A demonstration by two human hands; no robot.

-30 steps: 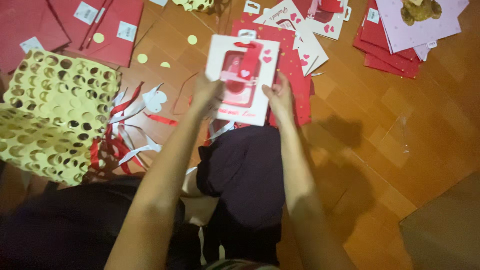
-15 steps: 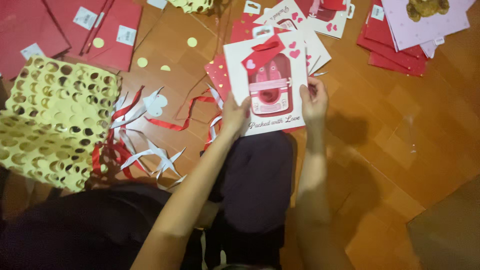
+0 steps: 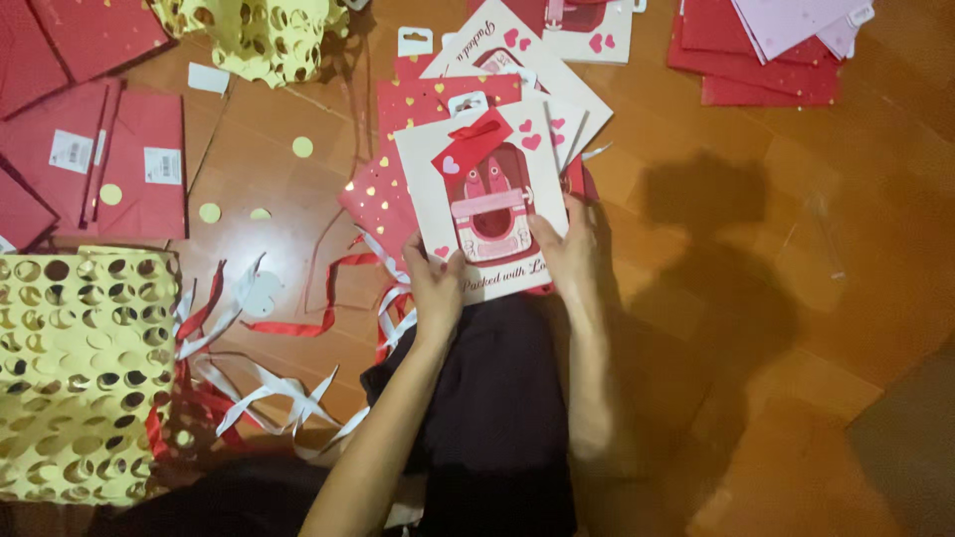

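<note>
Head view: both hands hold one white gift card-pack [image 3: 487,204] with a red heart tag and a pink picture, just above the person's dark lap. The left hand [image 3: 435,283] pinches its lower left corner, fingers closed on the card edge; the right hand [image 3: 567,249] grips its lower right edge, thumb on the face and fingers curled behind.

How far along, as a judgement: the pack sits over a loose stack of similar cards and red gold-dotted sheets [image 3: 383,194], so some are gathered there already. More lie unsorted: red envelopes [image 3: 124,159] well to the left of the pack, another red and pale pile [image 3: 766,50] far to its upper right, and one card at the top edge. Much looks left to handle.

Room and edges: to the right of the pack the wooden floor [image 3: 796,298] carries only shadow. To its left the floor is crowded with red and white ribbon strips [image 3: 249,388], small yellow paper discs [image 3: 209,213] and a yellow punched sheet [image 3: 80,368], so movement leftward would brush scraps.
</note>
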